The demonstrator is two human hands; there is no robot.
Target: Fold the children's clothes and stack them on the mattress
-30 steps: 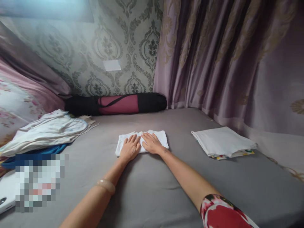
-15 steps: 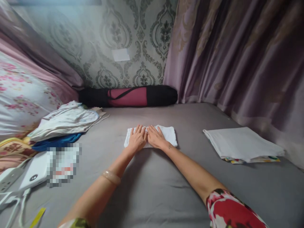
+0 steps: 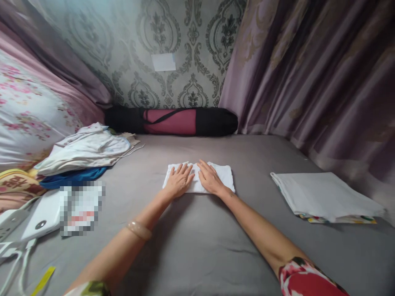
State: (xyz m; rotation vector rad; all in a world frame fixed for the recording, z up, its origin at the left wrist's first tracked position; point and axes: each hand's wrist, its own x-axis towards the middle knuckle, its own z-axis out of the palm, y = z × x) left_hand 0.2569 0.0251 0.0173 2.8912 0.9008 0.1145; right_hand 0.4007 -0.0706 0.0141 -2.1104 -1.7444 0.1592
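A small white folded cloth (image 3: 226,177) lies flat on the grey bed sheet (image 3: 197,230), in the middle of the view. My left hand (image 3: 180,181) rests palm down on its left half, fingers spread and stretched forward. On the right half lies my right hand (image 3: 210,177), also flat, with the fingers pointing forward and a little left. A narrow strip of the cloth shows between the two hands. Neither hand grips anything. What kind of garment or towel the cloth is, I cannot tell.
Folded light fabric (image 3: 327,195) lies at the right. To the left are piled clothes (image 3: 89,146), a white power bank (image 3: 43,216) with cables, a power strip (image 3: 12,222) and a yellow strip (image 3: 43,280). A long black-and-maroon bag (image 3: 173,121) lies against the wall.
My hands have moved apart on the white cloth, opening a gap between them where they nearly met before. The view has shifted slightly.
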